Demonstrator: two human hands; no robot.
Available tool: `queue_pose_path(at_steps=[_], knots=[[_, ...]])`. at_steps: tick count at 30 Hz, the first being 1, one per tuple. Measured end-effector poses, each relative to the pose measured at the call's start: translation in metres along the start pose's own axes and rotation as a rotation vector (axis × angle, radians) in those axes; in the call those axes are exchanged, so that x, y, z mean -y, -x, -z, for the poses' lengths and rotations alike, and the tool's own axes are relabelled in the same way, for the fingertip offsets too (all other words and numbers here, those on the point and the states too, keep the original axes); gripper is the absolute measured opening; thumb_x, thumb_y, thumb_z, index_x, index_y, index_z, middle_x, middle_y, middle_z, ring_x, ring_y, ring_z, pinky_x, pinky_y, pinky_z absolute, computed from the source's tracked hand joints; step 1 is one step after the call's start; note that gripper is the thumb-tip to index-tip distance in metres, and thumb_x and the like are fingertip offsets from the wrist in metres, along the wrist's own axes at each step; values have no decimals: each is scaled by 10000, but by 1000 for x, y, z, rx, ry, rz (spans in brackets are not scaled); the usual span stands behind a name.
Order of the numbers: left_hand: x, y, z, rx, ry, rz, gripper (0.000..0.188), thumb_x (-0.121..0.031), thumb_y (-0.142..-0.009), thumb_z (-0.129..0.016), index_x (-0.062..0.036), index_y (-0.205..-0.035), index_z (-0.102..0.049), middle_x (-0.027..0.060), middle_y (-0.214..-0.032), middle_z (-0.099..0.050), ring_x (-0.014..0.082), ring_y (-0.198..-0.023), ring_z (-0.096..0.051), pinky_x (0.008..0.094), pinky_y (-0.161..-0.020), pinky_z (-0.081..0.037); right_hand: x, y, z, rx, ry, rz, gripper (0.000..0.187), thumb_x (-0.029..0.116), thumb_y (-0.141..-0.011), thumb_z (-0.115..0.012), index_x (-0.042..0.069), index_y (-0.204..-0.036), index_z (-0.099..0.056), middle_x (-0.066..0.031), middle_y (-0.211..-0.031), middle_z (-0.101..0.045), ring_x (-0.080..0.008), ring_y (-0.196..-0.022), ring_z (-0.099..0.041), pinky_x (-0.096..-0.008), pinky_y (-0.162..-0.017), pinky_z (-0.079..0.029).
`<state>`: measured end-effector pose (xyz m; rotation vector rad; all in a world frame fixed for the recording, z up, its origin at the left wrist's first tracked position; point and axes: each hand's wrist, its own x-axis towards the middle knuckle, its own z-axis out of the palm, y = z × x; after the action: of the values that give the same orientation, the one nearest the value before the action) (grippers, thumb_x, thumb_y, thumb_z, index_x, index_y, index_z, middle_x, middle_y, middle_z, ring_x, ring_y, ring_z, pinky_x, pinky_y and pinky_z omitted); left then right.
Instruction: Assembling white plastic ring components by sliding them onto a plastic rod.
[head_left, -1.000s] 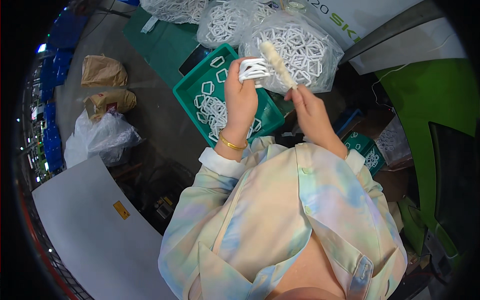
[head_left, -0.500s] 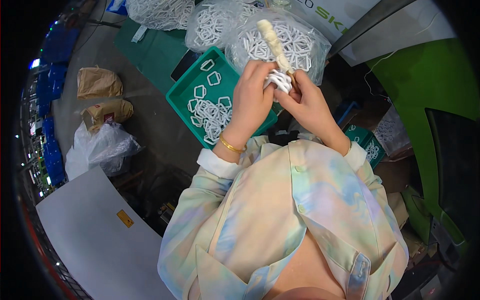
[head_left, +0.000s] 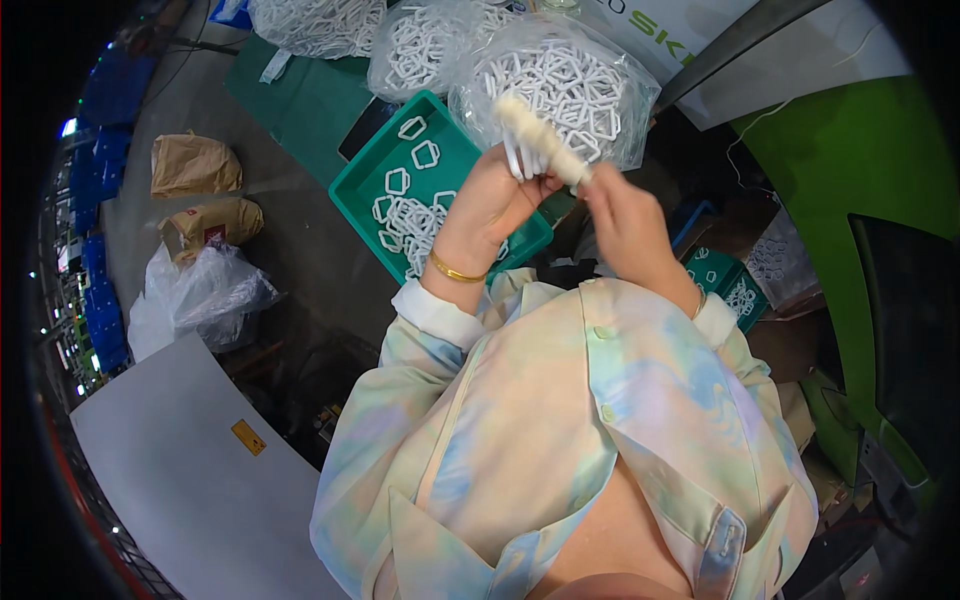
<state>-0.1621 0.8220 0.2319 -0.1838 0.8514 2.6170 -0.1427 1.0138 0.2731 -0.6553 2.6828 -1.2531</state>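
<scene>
The left hand [head_left: 490, 210] has its fingers wrapped around a bunch of white frames [head_left: 514, 162], while the right hand [head_left: 632, 222], a bit blurred, grasps the lower end of a fluffy cream roller [head_left: 542, 138] slanting over them; whether they touch, I can't tell. Beyond sits a green tray [head_left: 456, 138] holding loose frames [head_left: 412, 228], then clear plastic bags [head_left: 600, 88] stuffed with more.

Soft, even light falls across my pale pastel tie-dye shirt [head_left: 520, 400], and there's glare glinting off the clear plastic bag of white links [head_left: 632, 95]! My bare right hand [head_left: 632, 222] is smeared with blur, my bare left hand [head_left: 495, 203] crisper. Dim shadow sits below the green plastic tray [head_left: 352, 196]; small white lights flare far left, where everything bends into the black fisheye rim.
</scene>
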Motion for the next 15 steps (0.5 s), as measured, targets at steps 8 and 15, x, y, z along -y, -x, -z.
queue_pose_path(at_steps=[8, 15], knots=[[9, 7, -33, -28, -139, -97, 226, -133, -978, -566, -16, -1171, -579, 89, -1113, -635, 210, -1046, -616, 374, -929, -511, 9, -24, 1, -161, -495, -99, 234, 172, -924, -651, 13, -1045, -528, -120, -809, -667, -149, -700, -635, -298, -613, -488], [8, 1, -30, -158, 303, -28, 281, -109, -977, -566, 8, -1231, -538, 123, -1168, -604, 255, -1088, -597, 371, -999, -506, 28, -23, 2, -96, -423, -137, 391, 159, -867, -717, 26, -1130, -460, -125, -842, -663, -152, -666, -641, -306, -604, -490]])
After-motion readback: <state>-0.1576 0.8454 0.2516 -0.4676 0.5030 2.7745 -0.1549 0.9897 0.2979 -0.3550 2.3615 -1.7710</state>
